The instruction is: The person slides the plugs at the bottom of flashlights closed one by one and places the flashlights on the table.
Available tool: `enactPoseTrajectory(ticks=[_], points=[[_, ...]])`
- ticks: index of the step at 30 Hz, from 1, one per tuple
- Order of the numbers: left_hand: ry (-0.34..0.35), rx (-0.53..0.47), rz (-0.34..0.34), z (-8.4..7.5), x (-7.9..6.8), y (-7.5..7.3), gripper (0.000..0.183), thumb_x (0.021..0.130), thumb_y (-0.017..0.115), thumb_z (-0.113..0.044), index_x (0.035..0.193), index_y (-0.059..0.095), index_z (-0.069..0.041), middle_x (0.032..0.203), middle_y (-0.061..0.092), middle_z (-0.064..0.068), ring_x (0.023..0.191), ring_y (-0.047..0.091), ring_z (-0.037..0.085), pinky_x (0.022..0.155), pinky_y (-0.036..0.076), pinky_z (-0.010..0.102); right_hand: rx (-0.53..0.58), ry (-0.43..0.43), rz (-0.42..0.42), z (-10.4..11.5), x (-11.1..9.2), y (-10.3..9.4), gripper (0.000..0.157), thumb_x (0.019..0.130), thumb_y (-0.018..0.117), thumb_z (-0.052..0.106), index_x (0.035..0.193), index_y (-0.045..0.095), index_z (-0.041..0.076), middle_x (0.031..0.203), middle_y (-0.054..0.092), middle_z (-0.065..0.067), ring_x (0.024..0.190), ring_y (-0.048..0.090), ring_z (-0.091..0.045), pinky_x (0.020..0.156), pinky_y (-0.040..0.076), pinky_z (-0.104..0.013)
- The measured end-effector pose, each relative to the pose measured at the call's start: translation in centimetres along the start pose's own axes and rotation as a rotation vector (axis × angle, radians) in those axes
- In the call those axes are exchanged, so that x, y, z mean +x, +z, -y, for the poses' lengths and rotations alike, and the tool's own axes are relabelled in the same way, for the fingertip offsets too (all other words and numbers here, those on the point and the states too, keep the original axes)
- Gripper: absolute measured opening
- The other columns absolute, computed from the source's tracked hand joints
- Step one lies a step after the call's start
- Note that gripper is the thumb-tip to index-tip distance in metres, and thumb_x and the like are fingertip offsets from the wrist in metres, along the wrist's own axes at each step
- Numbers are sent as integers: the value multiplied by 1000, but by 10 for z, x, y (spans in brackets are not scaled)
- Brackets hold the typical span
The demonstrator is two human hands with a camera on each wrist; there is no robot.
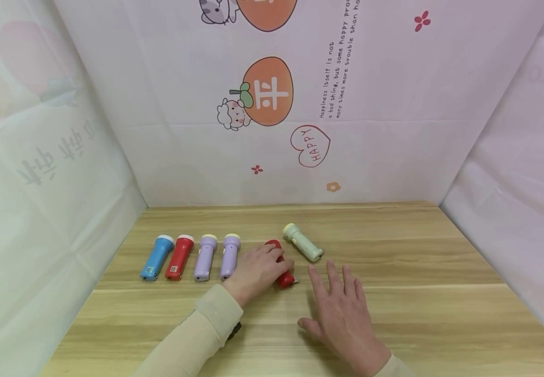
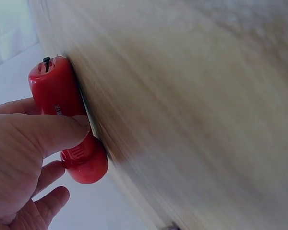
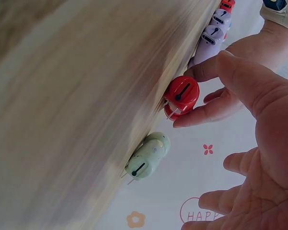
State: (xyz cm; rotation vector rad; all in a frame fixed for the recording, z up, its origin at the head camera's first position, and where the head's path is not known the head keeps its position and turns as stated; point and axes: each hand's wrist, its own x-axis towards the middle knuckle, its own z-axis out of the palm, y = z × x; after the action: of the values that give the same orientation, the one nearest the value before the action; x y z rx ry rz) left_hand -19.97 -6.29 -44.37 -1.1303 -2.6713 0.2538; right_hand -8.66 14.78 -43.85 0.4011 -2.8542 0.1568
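My left hand [image 1: 259, 269] grips a red flashlight [image 1: 285, 277] lying on the table, thumb on one side and fingers on the other. In the left wrist view the thumb presses along the red flashlight [image 2: 62, 93]. Metal prongs stick out of its tail end in the right wrist view. My right hand [image 1: 344, 314] hovers over the table to the right, fingers spread, holding nothing. Just beyond both hands a pale green flashlight [image 1: 303, 243] lies at a slant, its prongs showing in the right wrist view.
Left of my left hand stand in a row a blue flashlight [image 1: 157, 257], another red flashlight [image 1: 179, 257] and two purple flashlights [image 1: 205, 257]. The wooden table [image 1: 418, 314] meets a printed white cloth [image 1: 370, 157] at the back and sides.
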Motion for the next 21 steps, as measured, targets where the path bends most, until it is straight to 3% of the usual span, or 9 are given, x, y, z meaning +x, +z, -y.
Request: enactPoseTrajectory(ticks=[21], points=[[-9,22,6,-2,1,-1,32,97,73,-17,126,71,-30,134,67,3,133,58,24,116,45,42,2,-4,-9,-2,1,1,107,77,83,64,160,40,13,160,37,-31,145,35,-58,109,37,-74]])
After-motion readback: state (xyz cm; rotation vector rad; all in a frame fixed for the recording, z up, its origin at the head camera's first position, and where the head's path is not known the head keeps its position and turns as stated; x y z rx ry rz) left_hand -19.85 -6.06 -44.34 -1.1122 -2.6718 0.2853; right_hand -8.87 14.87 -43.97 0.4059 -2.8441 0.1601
